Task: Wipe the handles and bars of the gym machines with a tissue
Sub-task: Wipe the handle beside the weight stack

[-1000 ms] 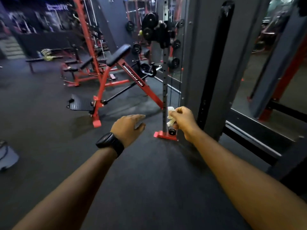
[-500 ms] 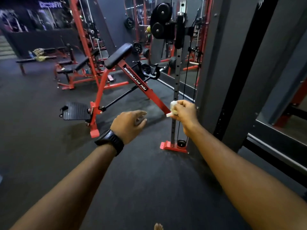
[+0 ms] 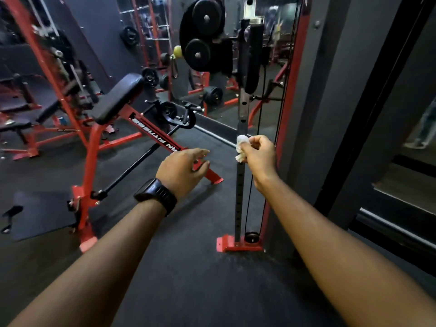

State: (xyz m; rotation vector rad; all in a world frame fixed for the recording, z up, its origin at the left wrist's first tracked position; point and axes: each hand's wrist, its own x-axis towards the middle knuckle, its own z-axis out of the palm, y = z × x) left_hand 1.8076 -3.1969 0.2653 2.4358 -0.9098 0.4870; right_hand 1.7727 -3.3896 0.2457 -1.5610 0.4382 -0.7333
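Note:
My right hand (image 3: 260,155) grips a crumpled white tissue (image 3: 241,147) and holds it against the perforated upright bar (image 3: 240,199) of a cable machine, about halfway up. The bar stands in a red foot (image 3: 230,244) beside a pulley and black cables. My left hand (image 3: 182,169) hovers to the left of the bar with its fingers relaxed and holds nothing; a black watch sits on that wrist. Higher on the bar is a black padded handle (image 3: 253,57).
A red bench with a black pad (image 3: 118,100) stands at the left, its footplate (image 3: 42,214) on the dark rubber floor. Black weight plates (image 3: 205,17) hang behind the bar. A grey pillar (image 3: 330,114) and a mirror wall are close on the right.
The view has come closer to the cable machine. My right hand with the tissue has moved up the upright bar. My left hand stays beside it, open.

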